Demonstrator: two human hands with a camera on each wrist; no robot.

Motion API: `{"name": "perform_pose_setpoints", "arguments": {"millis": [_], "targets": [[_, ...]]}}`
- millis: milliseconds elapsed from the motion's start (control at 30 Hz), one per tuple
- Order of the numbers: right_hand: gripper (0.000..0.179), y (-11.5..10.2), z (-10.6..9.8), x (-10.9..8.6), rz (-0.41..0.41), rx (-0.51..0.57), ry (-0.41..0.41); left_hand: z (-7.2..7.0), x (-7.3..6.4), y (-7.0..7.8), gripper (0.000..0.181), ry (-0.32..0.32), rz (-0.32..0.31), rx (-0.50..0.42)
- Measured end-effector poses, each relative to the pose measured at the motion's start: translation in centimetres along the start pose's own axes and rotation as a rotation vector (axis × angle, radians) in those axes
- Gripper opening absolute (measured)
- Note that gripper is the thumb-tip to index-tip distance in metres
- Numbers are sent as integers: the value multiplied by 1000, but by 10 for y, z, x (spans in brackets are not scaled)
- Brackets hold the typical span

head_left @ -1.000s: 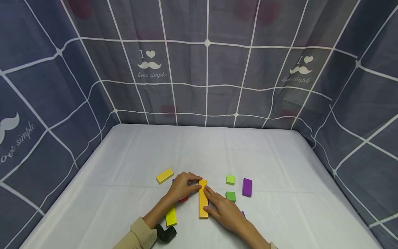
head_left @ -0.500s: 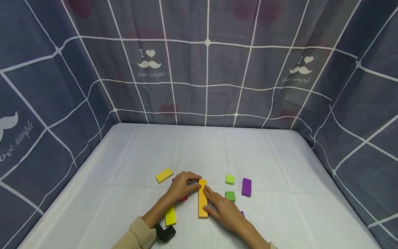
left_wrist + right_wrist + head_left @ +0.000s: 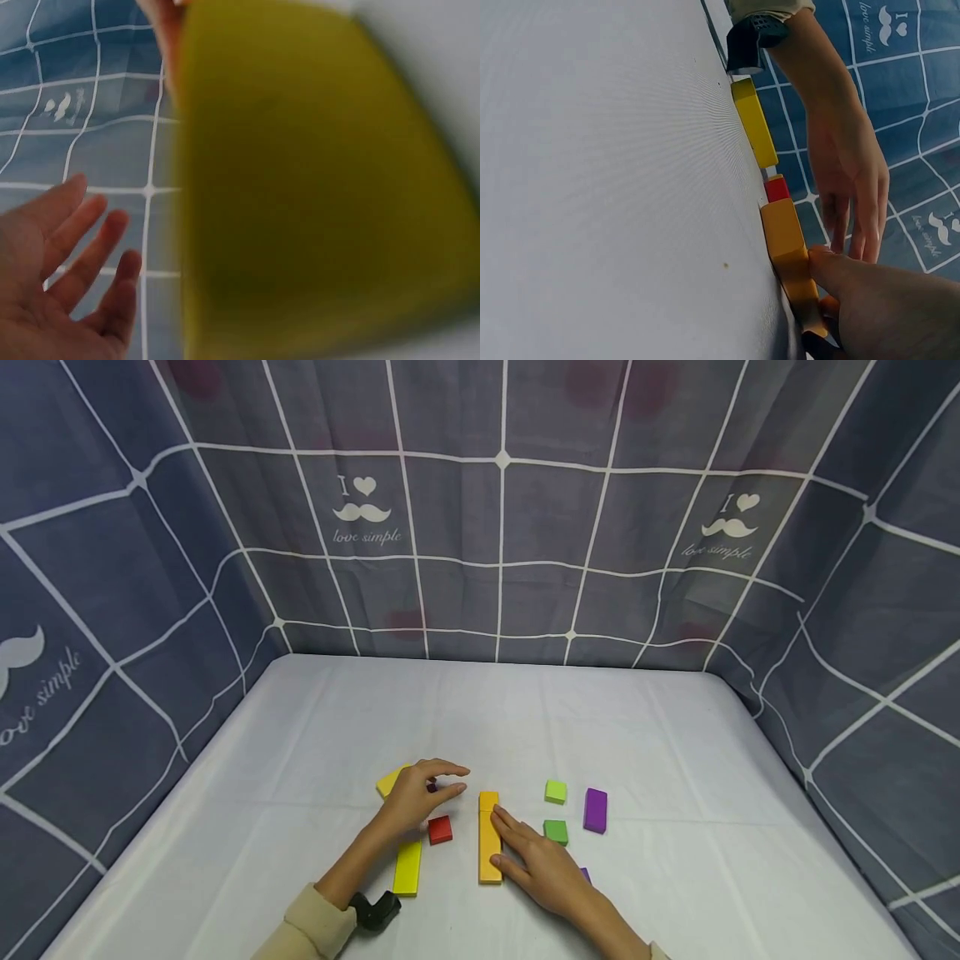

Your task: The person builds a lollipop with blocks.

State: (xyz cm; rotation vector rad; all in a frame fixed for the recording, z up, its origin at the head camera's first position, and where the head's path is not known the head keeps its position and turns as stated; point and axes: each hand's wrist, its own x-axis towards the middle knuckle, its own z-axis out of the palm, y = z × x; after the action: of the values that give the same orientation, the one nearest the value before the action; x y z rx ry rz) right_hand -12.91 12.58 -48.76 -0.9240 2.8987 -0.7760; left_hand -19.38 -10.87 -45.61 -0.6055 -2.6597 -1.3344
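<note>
A long orange block [image 3: 490,853] lies lengthwise on the table, with a short orange block [image 3: 488,801] end to end at its far end. My right hand [image 3: 546,870] rests against the long block's right side, fingers extended and thumb touching it. To the left, my left hand [image 3: 415,795] is raised with thumb and fingers spread apart, nothing between them. Beneath and around it are a red block [image 3: 440,830], a yellow block [image 3: 388,781] partly covered by the hand, and a dark purple piece [image 3: 432,786] mostly hidden. A long yellow block [image 3: 315,187] looms large in the left wrist view.
Right of the orange pair lie a light green block [image 3: 556,792], a green block [image 3: 556,832] and a purple block [image 3: 596,811]. Another purple block [image 3: 585,875] peeks out behind the right hand. Grid-patterned curtains [image 3: 450,510] surround the white table [image 3: 660,743].
My left hand has let go of the short orange block and moved left and up, uncovering the red block. The right hand has stayed on the long orange block.
</note>
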Motion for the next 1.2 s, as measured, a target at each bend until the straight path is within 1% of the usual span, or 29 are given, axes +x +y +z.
{"name": "perform_pose_setpoints", "arguments": {"millis": [100, 167, 267, 367, 467, 567, 633, 733, 800, 867, 933, 1200], "targets": [[58, 0, 0, 0, 7, 1, -6, -11, -5, -3, 24, -30, -24, -12], [58, -1, 0, 0, 11, 5, -9, -20, -9, -7, 24, -70, -30, -13], [58, -1, 1, 0, 11, 8, -9, -34, -16, -16, 23, -188, -19, -58], [58, -1, 1, 0, 8, 7, -8, -46, -22, -25, 21, -316, -4, -140], [58, 0, 0, 0, 6, 7, -7, -55, -27, -34, 20, -402, 6, -204], [58, -1, -1, 1, 7, 12, -7, -60, -30, -41, 21, -488, 31, -248], [58, -1, -2, 1, 8, 15, -8, -63, -33, -44, 25, -566, 44, -293], [58, -1, -2, 1, 9, 15, -10, -64, -35, -49, 33, -677, 65, -335], [58, -1, -2, 1, 9, 16, -10, -63, -36, -51, 38, -733, 77, -350], [58, -1, -2, 1, 7, 13, -9, -63, -36, -52, 40, -761, 90, -342], [58, 0, -1, 0, 6, 10, -8, -63, -37, -52, 40, -772, 103, -328], [59, 2, 0, 0, 5, 15, -6, -60, -37, -52, 40, -771, 136, -255]]}}
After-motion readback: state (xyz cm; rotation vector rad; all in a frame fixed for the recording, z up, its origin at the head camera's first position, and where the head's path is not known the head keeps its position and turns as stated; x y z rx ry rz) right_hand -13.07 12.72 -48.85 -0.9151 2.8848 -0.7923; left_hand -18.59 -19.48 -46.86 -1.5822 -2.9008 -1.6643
